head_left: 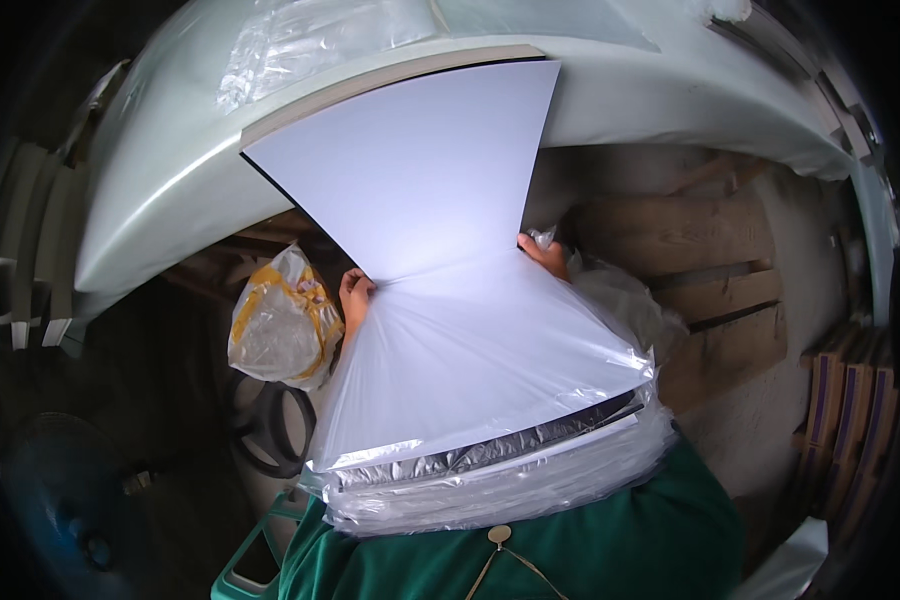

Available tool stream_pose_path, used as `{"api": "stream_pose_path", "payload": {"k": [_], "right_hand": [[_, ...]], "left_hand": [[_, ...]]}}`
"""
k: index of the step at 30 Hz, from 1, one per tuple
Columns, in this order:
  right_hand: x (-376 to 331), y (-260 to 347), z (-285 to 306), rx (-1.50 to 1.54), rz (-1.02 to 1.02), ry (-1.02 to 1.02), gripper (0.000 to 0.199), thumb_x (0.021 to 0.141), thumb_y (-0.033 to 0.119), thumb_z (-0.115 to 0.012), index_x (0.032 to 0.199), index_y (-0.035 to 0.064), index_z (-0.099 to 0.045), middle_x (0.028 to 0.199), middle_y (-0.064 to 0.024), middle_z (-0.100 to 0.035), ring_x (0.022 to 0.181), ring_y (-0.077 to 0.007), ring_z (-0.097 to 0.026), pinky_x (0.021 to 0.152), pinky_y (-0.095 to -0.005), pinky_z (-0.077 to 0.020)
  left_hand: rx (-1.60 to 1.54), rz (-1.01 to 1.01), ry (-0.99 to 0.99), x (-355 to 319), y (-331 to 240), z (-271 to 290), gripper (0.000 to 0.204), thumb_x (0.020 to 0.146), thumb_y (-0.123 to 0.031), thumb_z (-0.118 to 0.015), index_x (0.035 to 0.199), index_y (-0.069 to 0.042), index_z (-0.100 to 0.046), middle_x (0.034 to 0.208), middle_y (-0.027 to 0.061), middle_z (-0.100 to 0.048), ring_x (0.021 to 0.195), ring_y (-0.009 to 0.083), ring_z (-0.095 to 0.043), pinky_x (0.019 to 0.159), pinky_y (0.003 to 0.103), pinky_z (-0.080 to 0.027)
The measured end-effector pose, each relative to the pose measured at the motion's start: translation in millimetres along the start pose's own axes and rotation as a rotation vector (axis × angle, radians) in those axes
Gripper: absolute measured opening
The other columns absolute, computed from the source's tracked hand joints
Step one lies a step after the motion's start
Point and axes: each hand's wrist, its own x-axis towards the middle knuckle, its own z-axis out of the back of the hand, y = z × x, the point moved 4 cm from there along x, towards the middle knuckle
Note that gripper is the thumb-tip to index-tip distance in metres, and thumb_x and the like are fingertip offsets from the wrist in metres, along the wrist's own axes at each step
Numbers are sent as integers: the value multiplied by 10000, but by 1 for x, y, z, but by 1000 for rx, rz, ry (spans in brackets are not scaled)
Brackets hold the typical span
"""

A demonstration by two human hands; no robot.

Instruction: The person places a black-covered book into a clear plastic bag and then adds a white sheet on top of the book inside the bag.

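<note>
A large white sheet [420,170] stands half out of a clear plastic sleeve [470,370] that lies against my green-clad chest. My left hand [354,297] grips the sleeve's open edge on the left side of the sheet. My right hand [545,252] pinches the sleeve's edge on the right side, with crumpled plastic bunched beside it. The upper part of the sheet is bare and leans against the pale table edge [170,190]. More wrapped sheets are stacked under the sleeve near my chest [490,480].
A clear bag with yellow print [282,320] hangs at the left below the table. Wooden pallet boards [690,260] lie at the right. Stacked boards stand at the far left [20,250] and brown packs at the far right [850,400]. A fan [70,490] sits at lower left.
</note>
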Motion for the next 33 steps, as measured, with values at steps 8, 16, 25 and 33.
{"api": "stream_pose_path", "payload": {"k": [8,16,25,33], "right_hand": [[-40,183,15,444,434,413,324,912,224,-371,1109,-9,-480,766,-37,-504,645,-74,-452,558,-204,-370],[-125,239,-95,569,85,1099,688,843,370,-424,1342,-19,-155,1371,-154,-237,1241,-249,-282,990,-394,-285],[-126,226,-84,528,189,911,443,905,186,-418,1285,-20,-319,1270,-97,-399,1094,-151,-439,923,-295,-360],[-118,219,-69,321,193,549,278,787,202,-633,988,31,-547,826,-13,-562,715,-75,-511,569,-217,-407]], "left_hand": [[-37,-610,-37,-30,-196,3,94,756,23,-511,835,-26,-499,770,-12,-471,690,59,-434,632,175,-362],[387,-582,585,-127,-286,-131,163,790,-119,-618,879,6,-565,807,40,-579,692,92,-499,599,212,-390],[303,-501,601,-135,-269,-131,166,836,-155,-579,848,9,-553,764,3,-537,717,62,-458,652,211,-376],[37,-308,464,-133,-268,-126,204,832,-167,-590,741,15,-586,630,-7,-542,587,24,-451,521,168,-355]]}}
